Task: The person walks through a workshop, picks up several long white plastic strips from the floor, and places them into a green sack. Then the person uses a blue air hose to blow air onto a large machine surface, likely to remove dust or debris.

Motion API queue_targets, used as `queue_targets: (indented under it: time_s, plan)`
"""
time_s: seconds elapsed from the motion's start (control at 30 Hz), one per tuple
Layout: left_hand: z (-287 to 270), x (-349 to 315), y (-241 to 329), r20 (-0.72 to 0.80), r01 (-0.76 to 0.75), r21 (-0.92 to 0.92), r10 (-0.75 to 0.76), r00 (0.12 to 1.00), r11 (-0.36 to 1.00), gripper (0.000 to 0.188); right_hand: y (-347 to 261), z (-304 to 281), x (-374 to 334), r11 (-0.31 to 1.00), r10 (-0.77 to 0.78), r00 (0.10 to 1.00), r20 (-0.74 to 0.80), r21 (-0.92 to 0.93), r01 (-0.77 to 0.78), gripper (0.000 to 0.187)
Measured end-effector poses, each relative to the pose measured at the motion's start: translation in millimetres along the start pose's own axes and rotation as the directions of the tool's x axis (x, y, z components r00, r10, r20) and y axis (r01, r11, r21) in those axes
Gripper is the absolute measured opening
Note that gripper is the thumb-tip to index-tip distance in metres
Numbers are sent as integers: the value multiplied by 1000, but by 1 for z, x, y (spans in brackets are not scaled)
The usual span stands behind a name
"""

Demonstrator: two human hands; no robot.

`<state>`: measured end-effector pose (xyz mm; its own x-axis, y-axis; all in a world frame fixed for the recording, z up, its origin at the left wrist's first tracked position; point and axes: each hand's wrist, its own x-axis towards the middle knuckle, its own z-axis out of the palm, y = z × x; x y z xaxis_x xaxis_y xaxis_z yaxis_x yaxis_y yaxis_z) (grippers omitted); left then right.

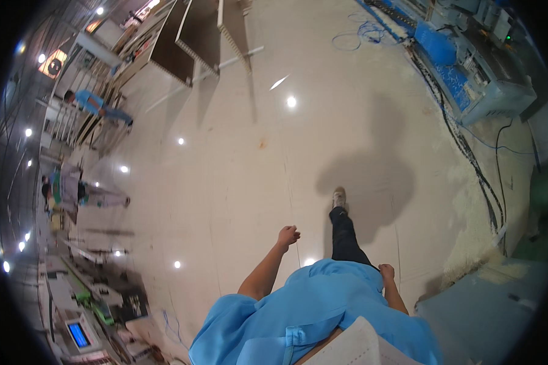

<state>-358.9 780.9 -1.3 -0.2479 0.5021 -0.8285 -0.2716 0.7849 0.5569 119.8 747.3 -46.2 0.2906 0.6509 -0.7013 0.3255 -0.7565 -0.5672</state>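
Observation:
My left hand [289, 236] swings out ahead of my body over the pale floor, its fingers curled loosely closed. I see nothing in it. Beside my right hip, close to the dark trouser leg, hangs my right hand [386, 271]. Its fingers look curled in, and no object shows there. Neither hand touches a machine or panel. My blue shirt [323, 298] fills the lower middle, and one shoe [339, 196] is stepped forward.
Large dark panels [198, 36] stand upright at the far left. A machine [499, 79] with blue parts stands far right, dark cables [460, 143] and pale dust along its side. Two people [91, 103] are at the left. A control screen [78, 334] shows lower left.

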Motion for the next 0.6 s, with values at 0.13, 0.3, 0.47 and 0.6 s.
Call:
queue_targets:
  time_s: [0.13,0.3,0.47,0.6]
  plan:
    - [-12,77,144,28,-46,80,44,999,996,38,-149,27,118,970,95,988,122,212,-120,15]
    - [-38,109,251,-199,-130,-164,96,975,978,38,-412,71,231,993,-108,982,156,55,101,22]
    - [-52,199,290,-209,20,-256,-75,975,966,29,-708,144,334,927,-369,899,234,29,373,27]
    - [-47,288,349,-78,351,-533,-457,886,770,27,-856,212,400,904,-424,879,217,48,424,31]
